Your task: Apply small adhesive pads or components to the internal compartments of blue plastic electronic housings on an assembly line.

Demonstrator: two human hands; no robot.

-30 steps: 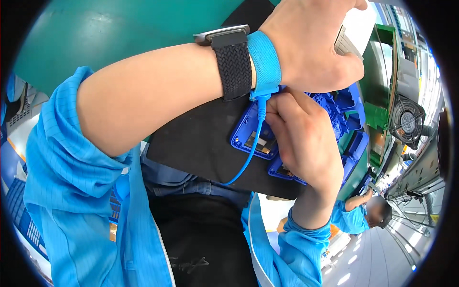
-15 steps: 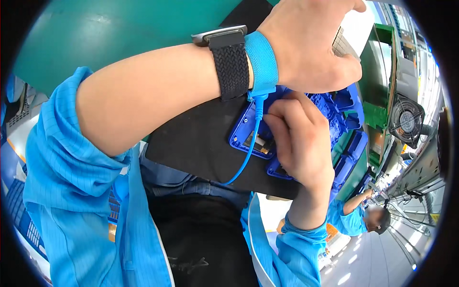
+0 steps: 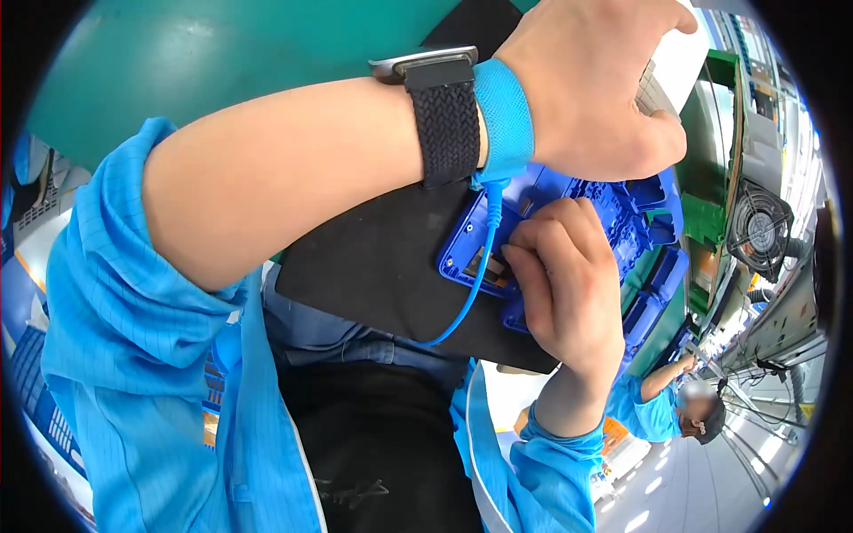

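Observation:
My left hand [image 3: 606, 102] reaches across to the far right, over a white tray [image 3: 680, 62] with a gridded part. Its thumb and a finger stand apart, and the other fingers are mostly hidden. A black watch band and a blue wrist strap [image 3: 505, 115] with a coiled blue cord circle that wrist. Below it, my right hand [image 3: 569, 280] is closed, fingertips pinched together over a blue plastic housing [image 3: 458, 244]. What the pinch holds, if anything, is hidden. A dark and silvery part shows inside the housing. More blue moulded housing [image 3: 631, 226] lies beyond the right hand.
A black mat [image 3: 373, 266] lies under the housings on a green table [image 3: 178, 80]. Long blue pieces [image 3: 657, 298] lie at the right. Farther right are a green-framed rack [image 3: 711, 169] and a round fan [image 3: 761, 226]. Another person in blue [image 3: 653, 409] is in the background.
My right hand has drawn slightly nearer to me over the blue housing, fingers still pinched. My left hand keeps its pose, and the view has shifted a little.

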